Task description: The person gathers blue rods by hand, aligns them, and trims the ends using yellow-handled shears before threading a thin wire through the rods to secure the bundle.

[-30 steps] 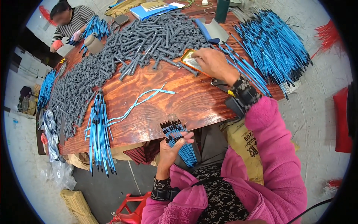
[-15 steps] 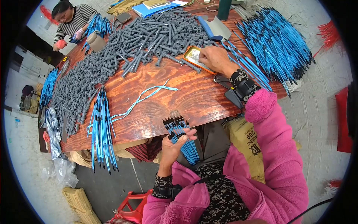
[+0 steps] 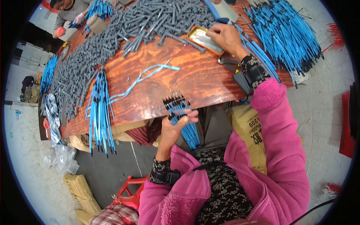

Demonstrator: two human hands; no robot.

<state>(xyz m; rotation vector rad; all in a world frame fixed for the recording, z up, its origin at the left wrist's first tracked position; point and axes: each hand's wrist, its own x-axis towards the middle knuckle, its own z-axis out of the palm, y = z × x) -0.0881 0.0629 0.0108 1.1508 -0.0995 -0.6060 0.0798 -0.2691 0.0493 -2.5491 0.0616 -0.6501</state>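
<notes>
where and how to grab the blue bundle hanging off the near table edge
Likely the part of the blue bundle jutting past the table, from the near side: unsupported there, its slim length should be easier to wrap around.

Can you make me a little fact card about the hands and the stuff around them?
Left hand: holds a bundle of thin blue, black-tipped rods
Right hand: over a shallow, orange-rimmed metal tin
Table: glossy reddish-brown wood
Middle: big heap of small grey tube-shaped pieces
Right: large pile of similar blue rods
Top left: person in a striped top
</notes>
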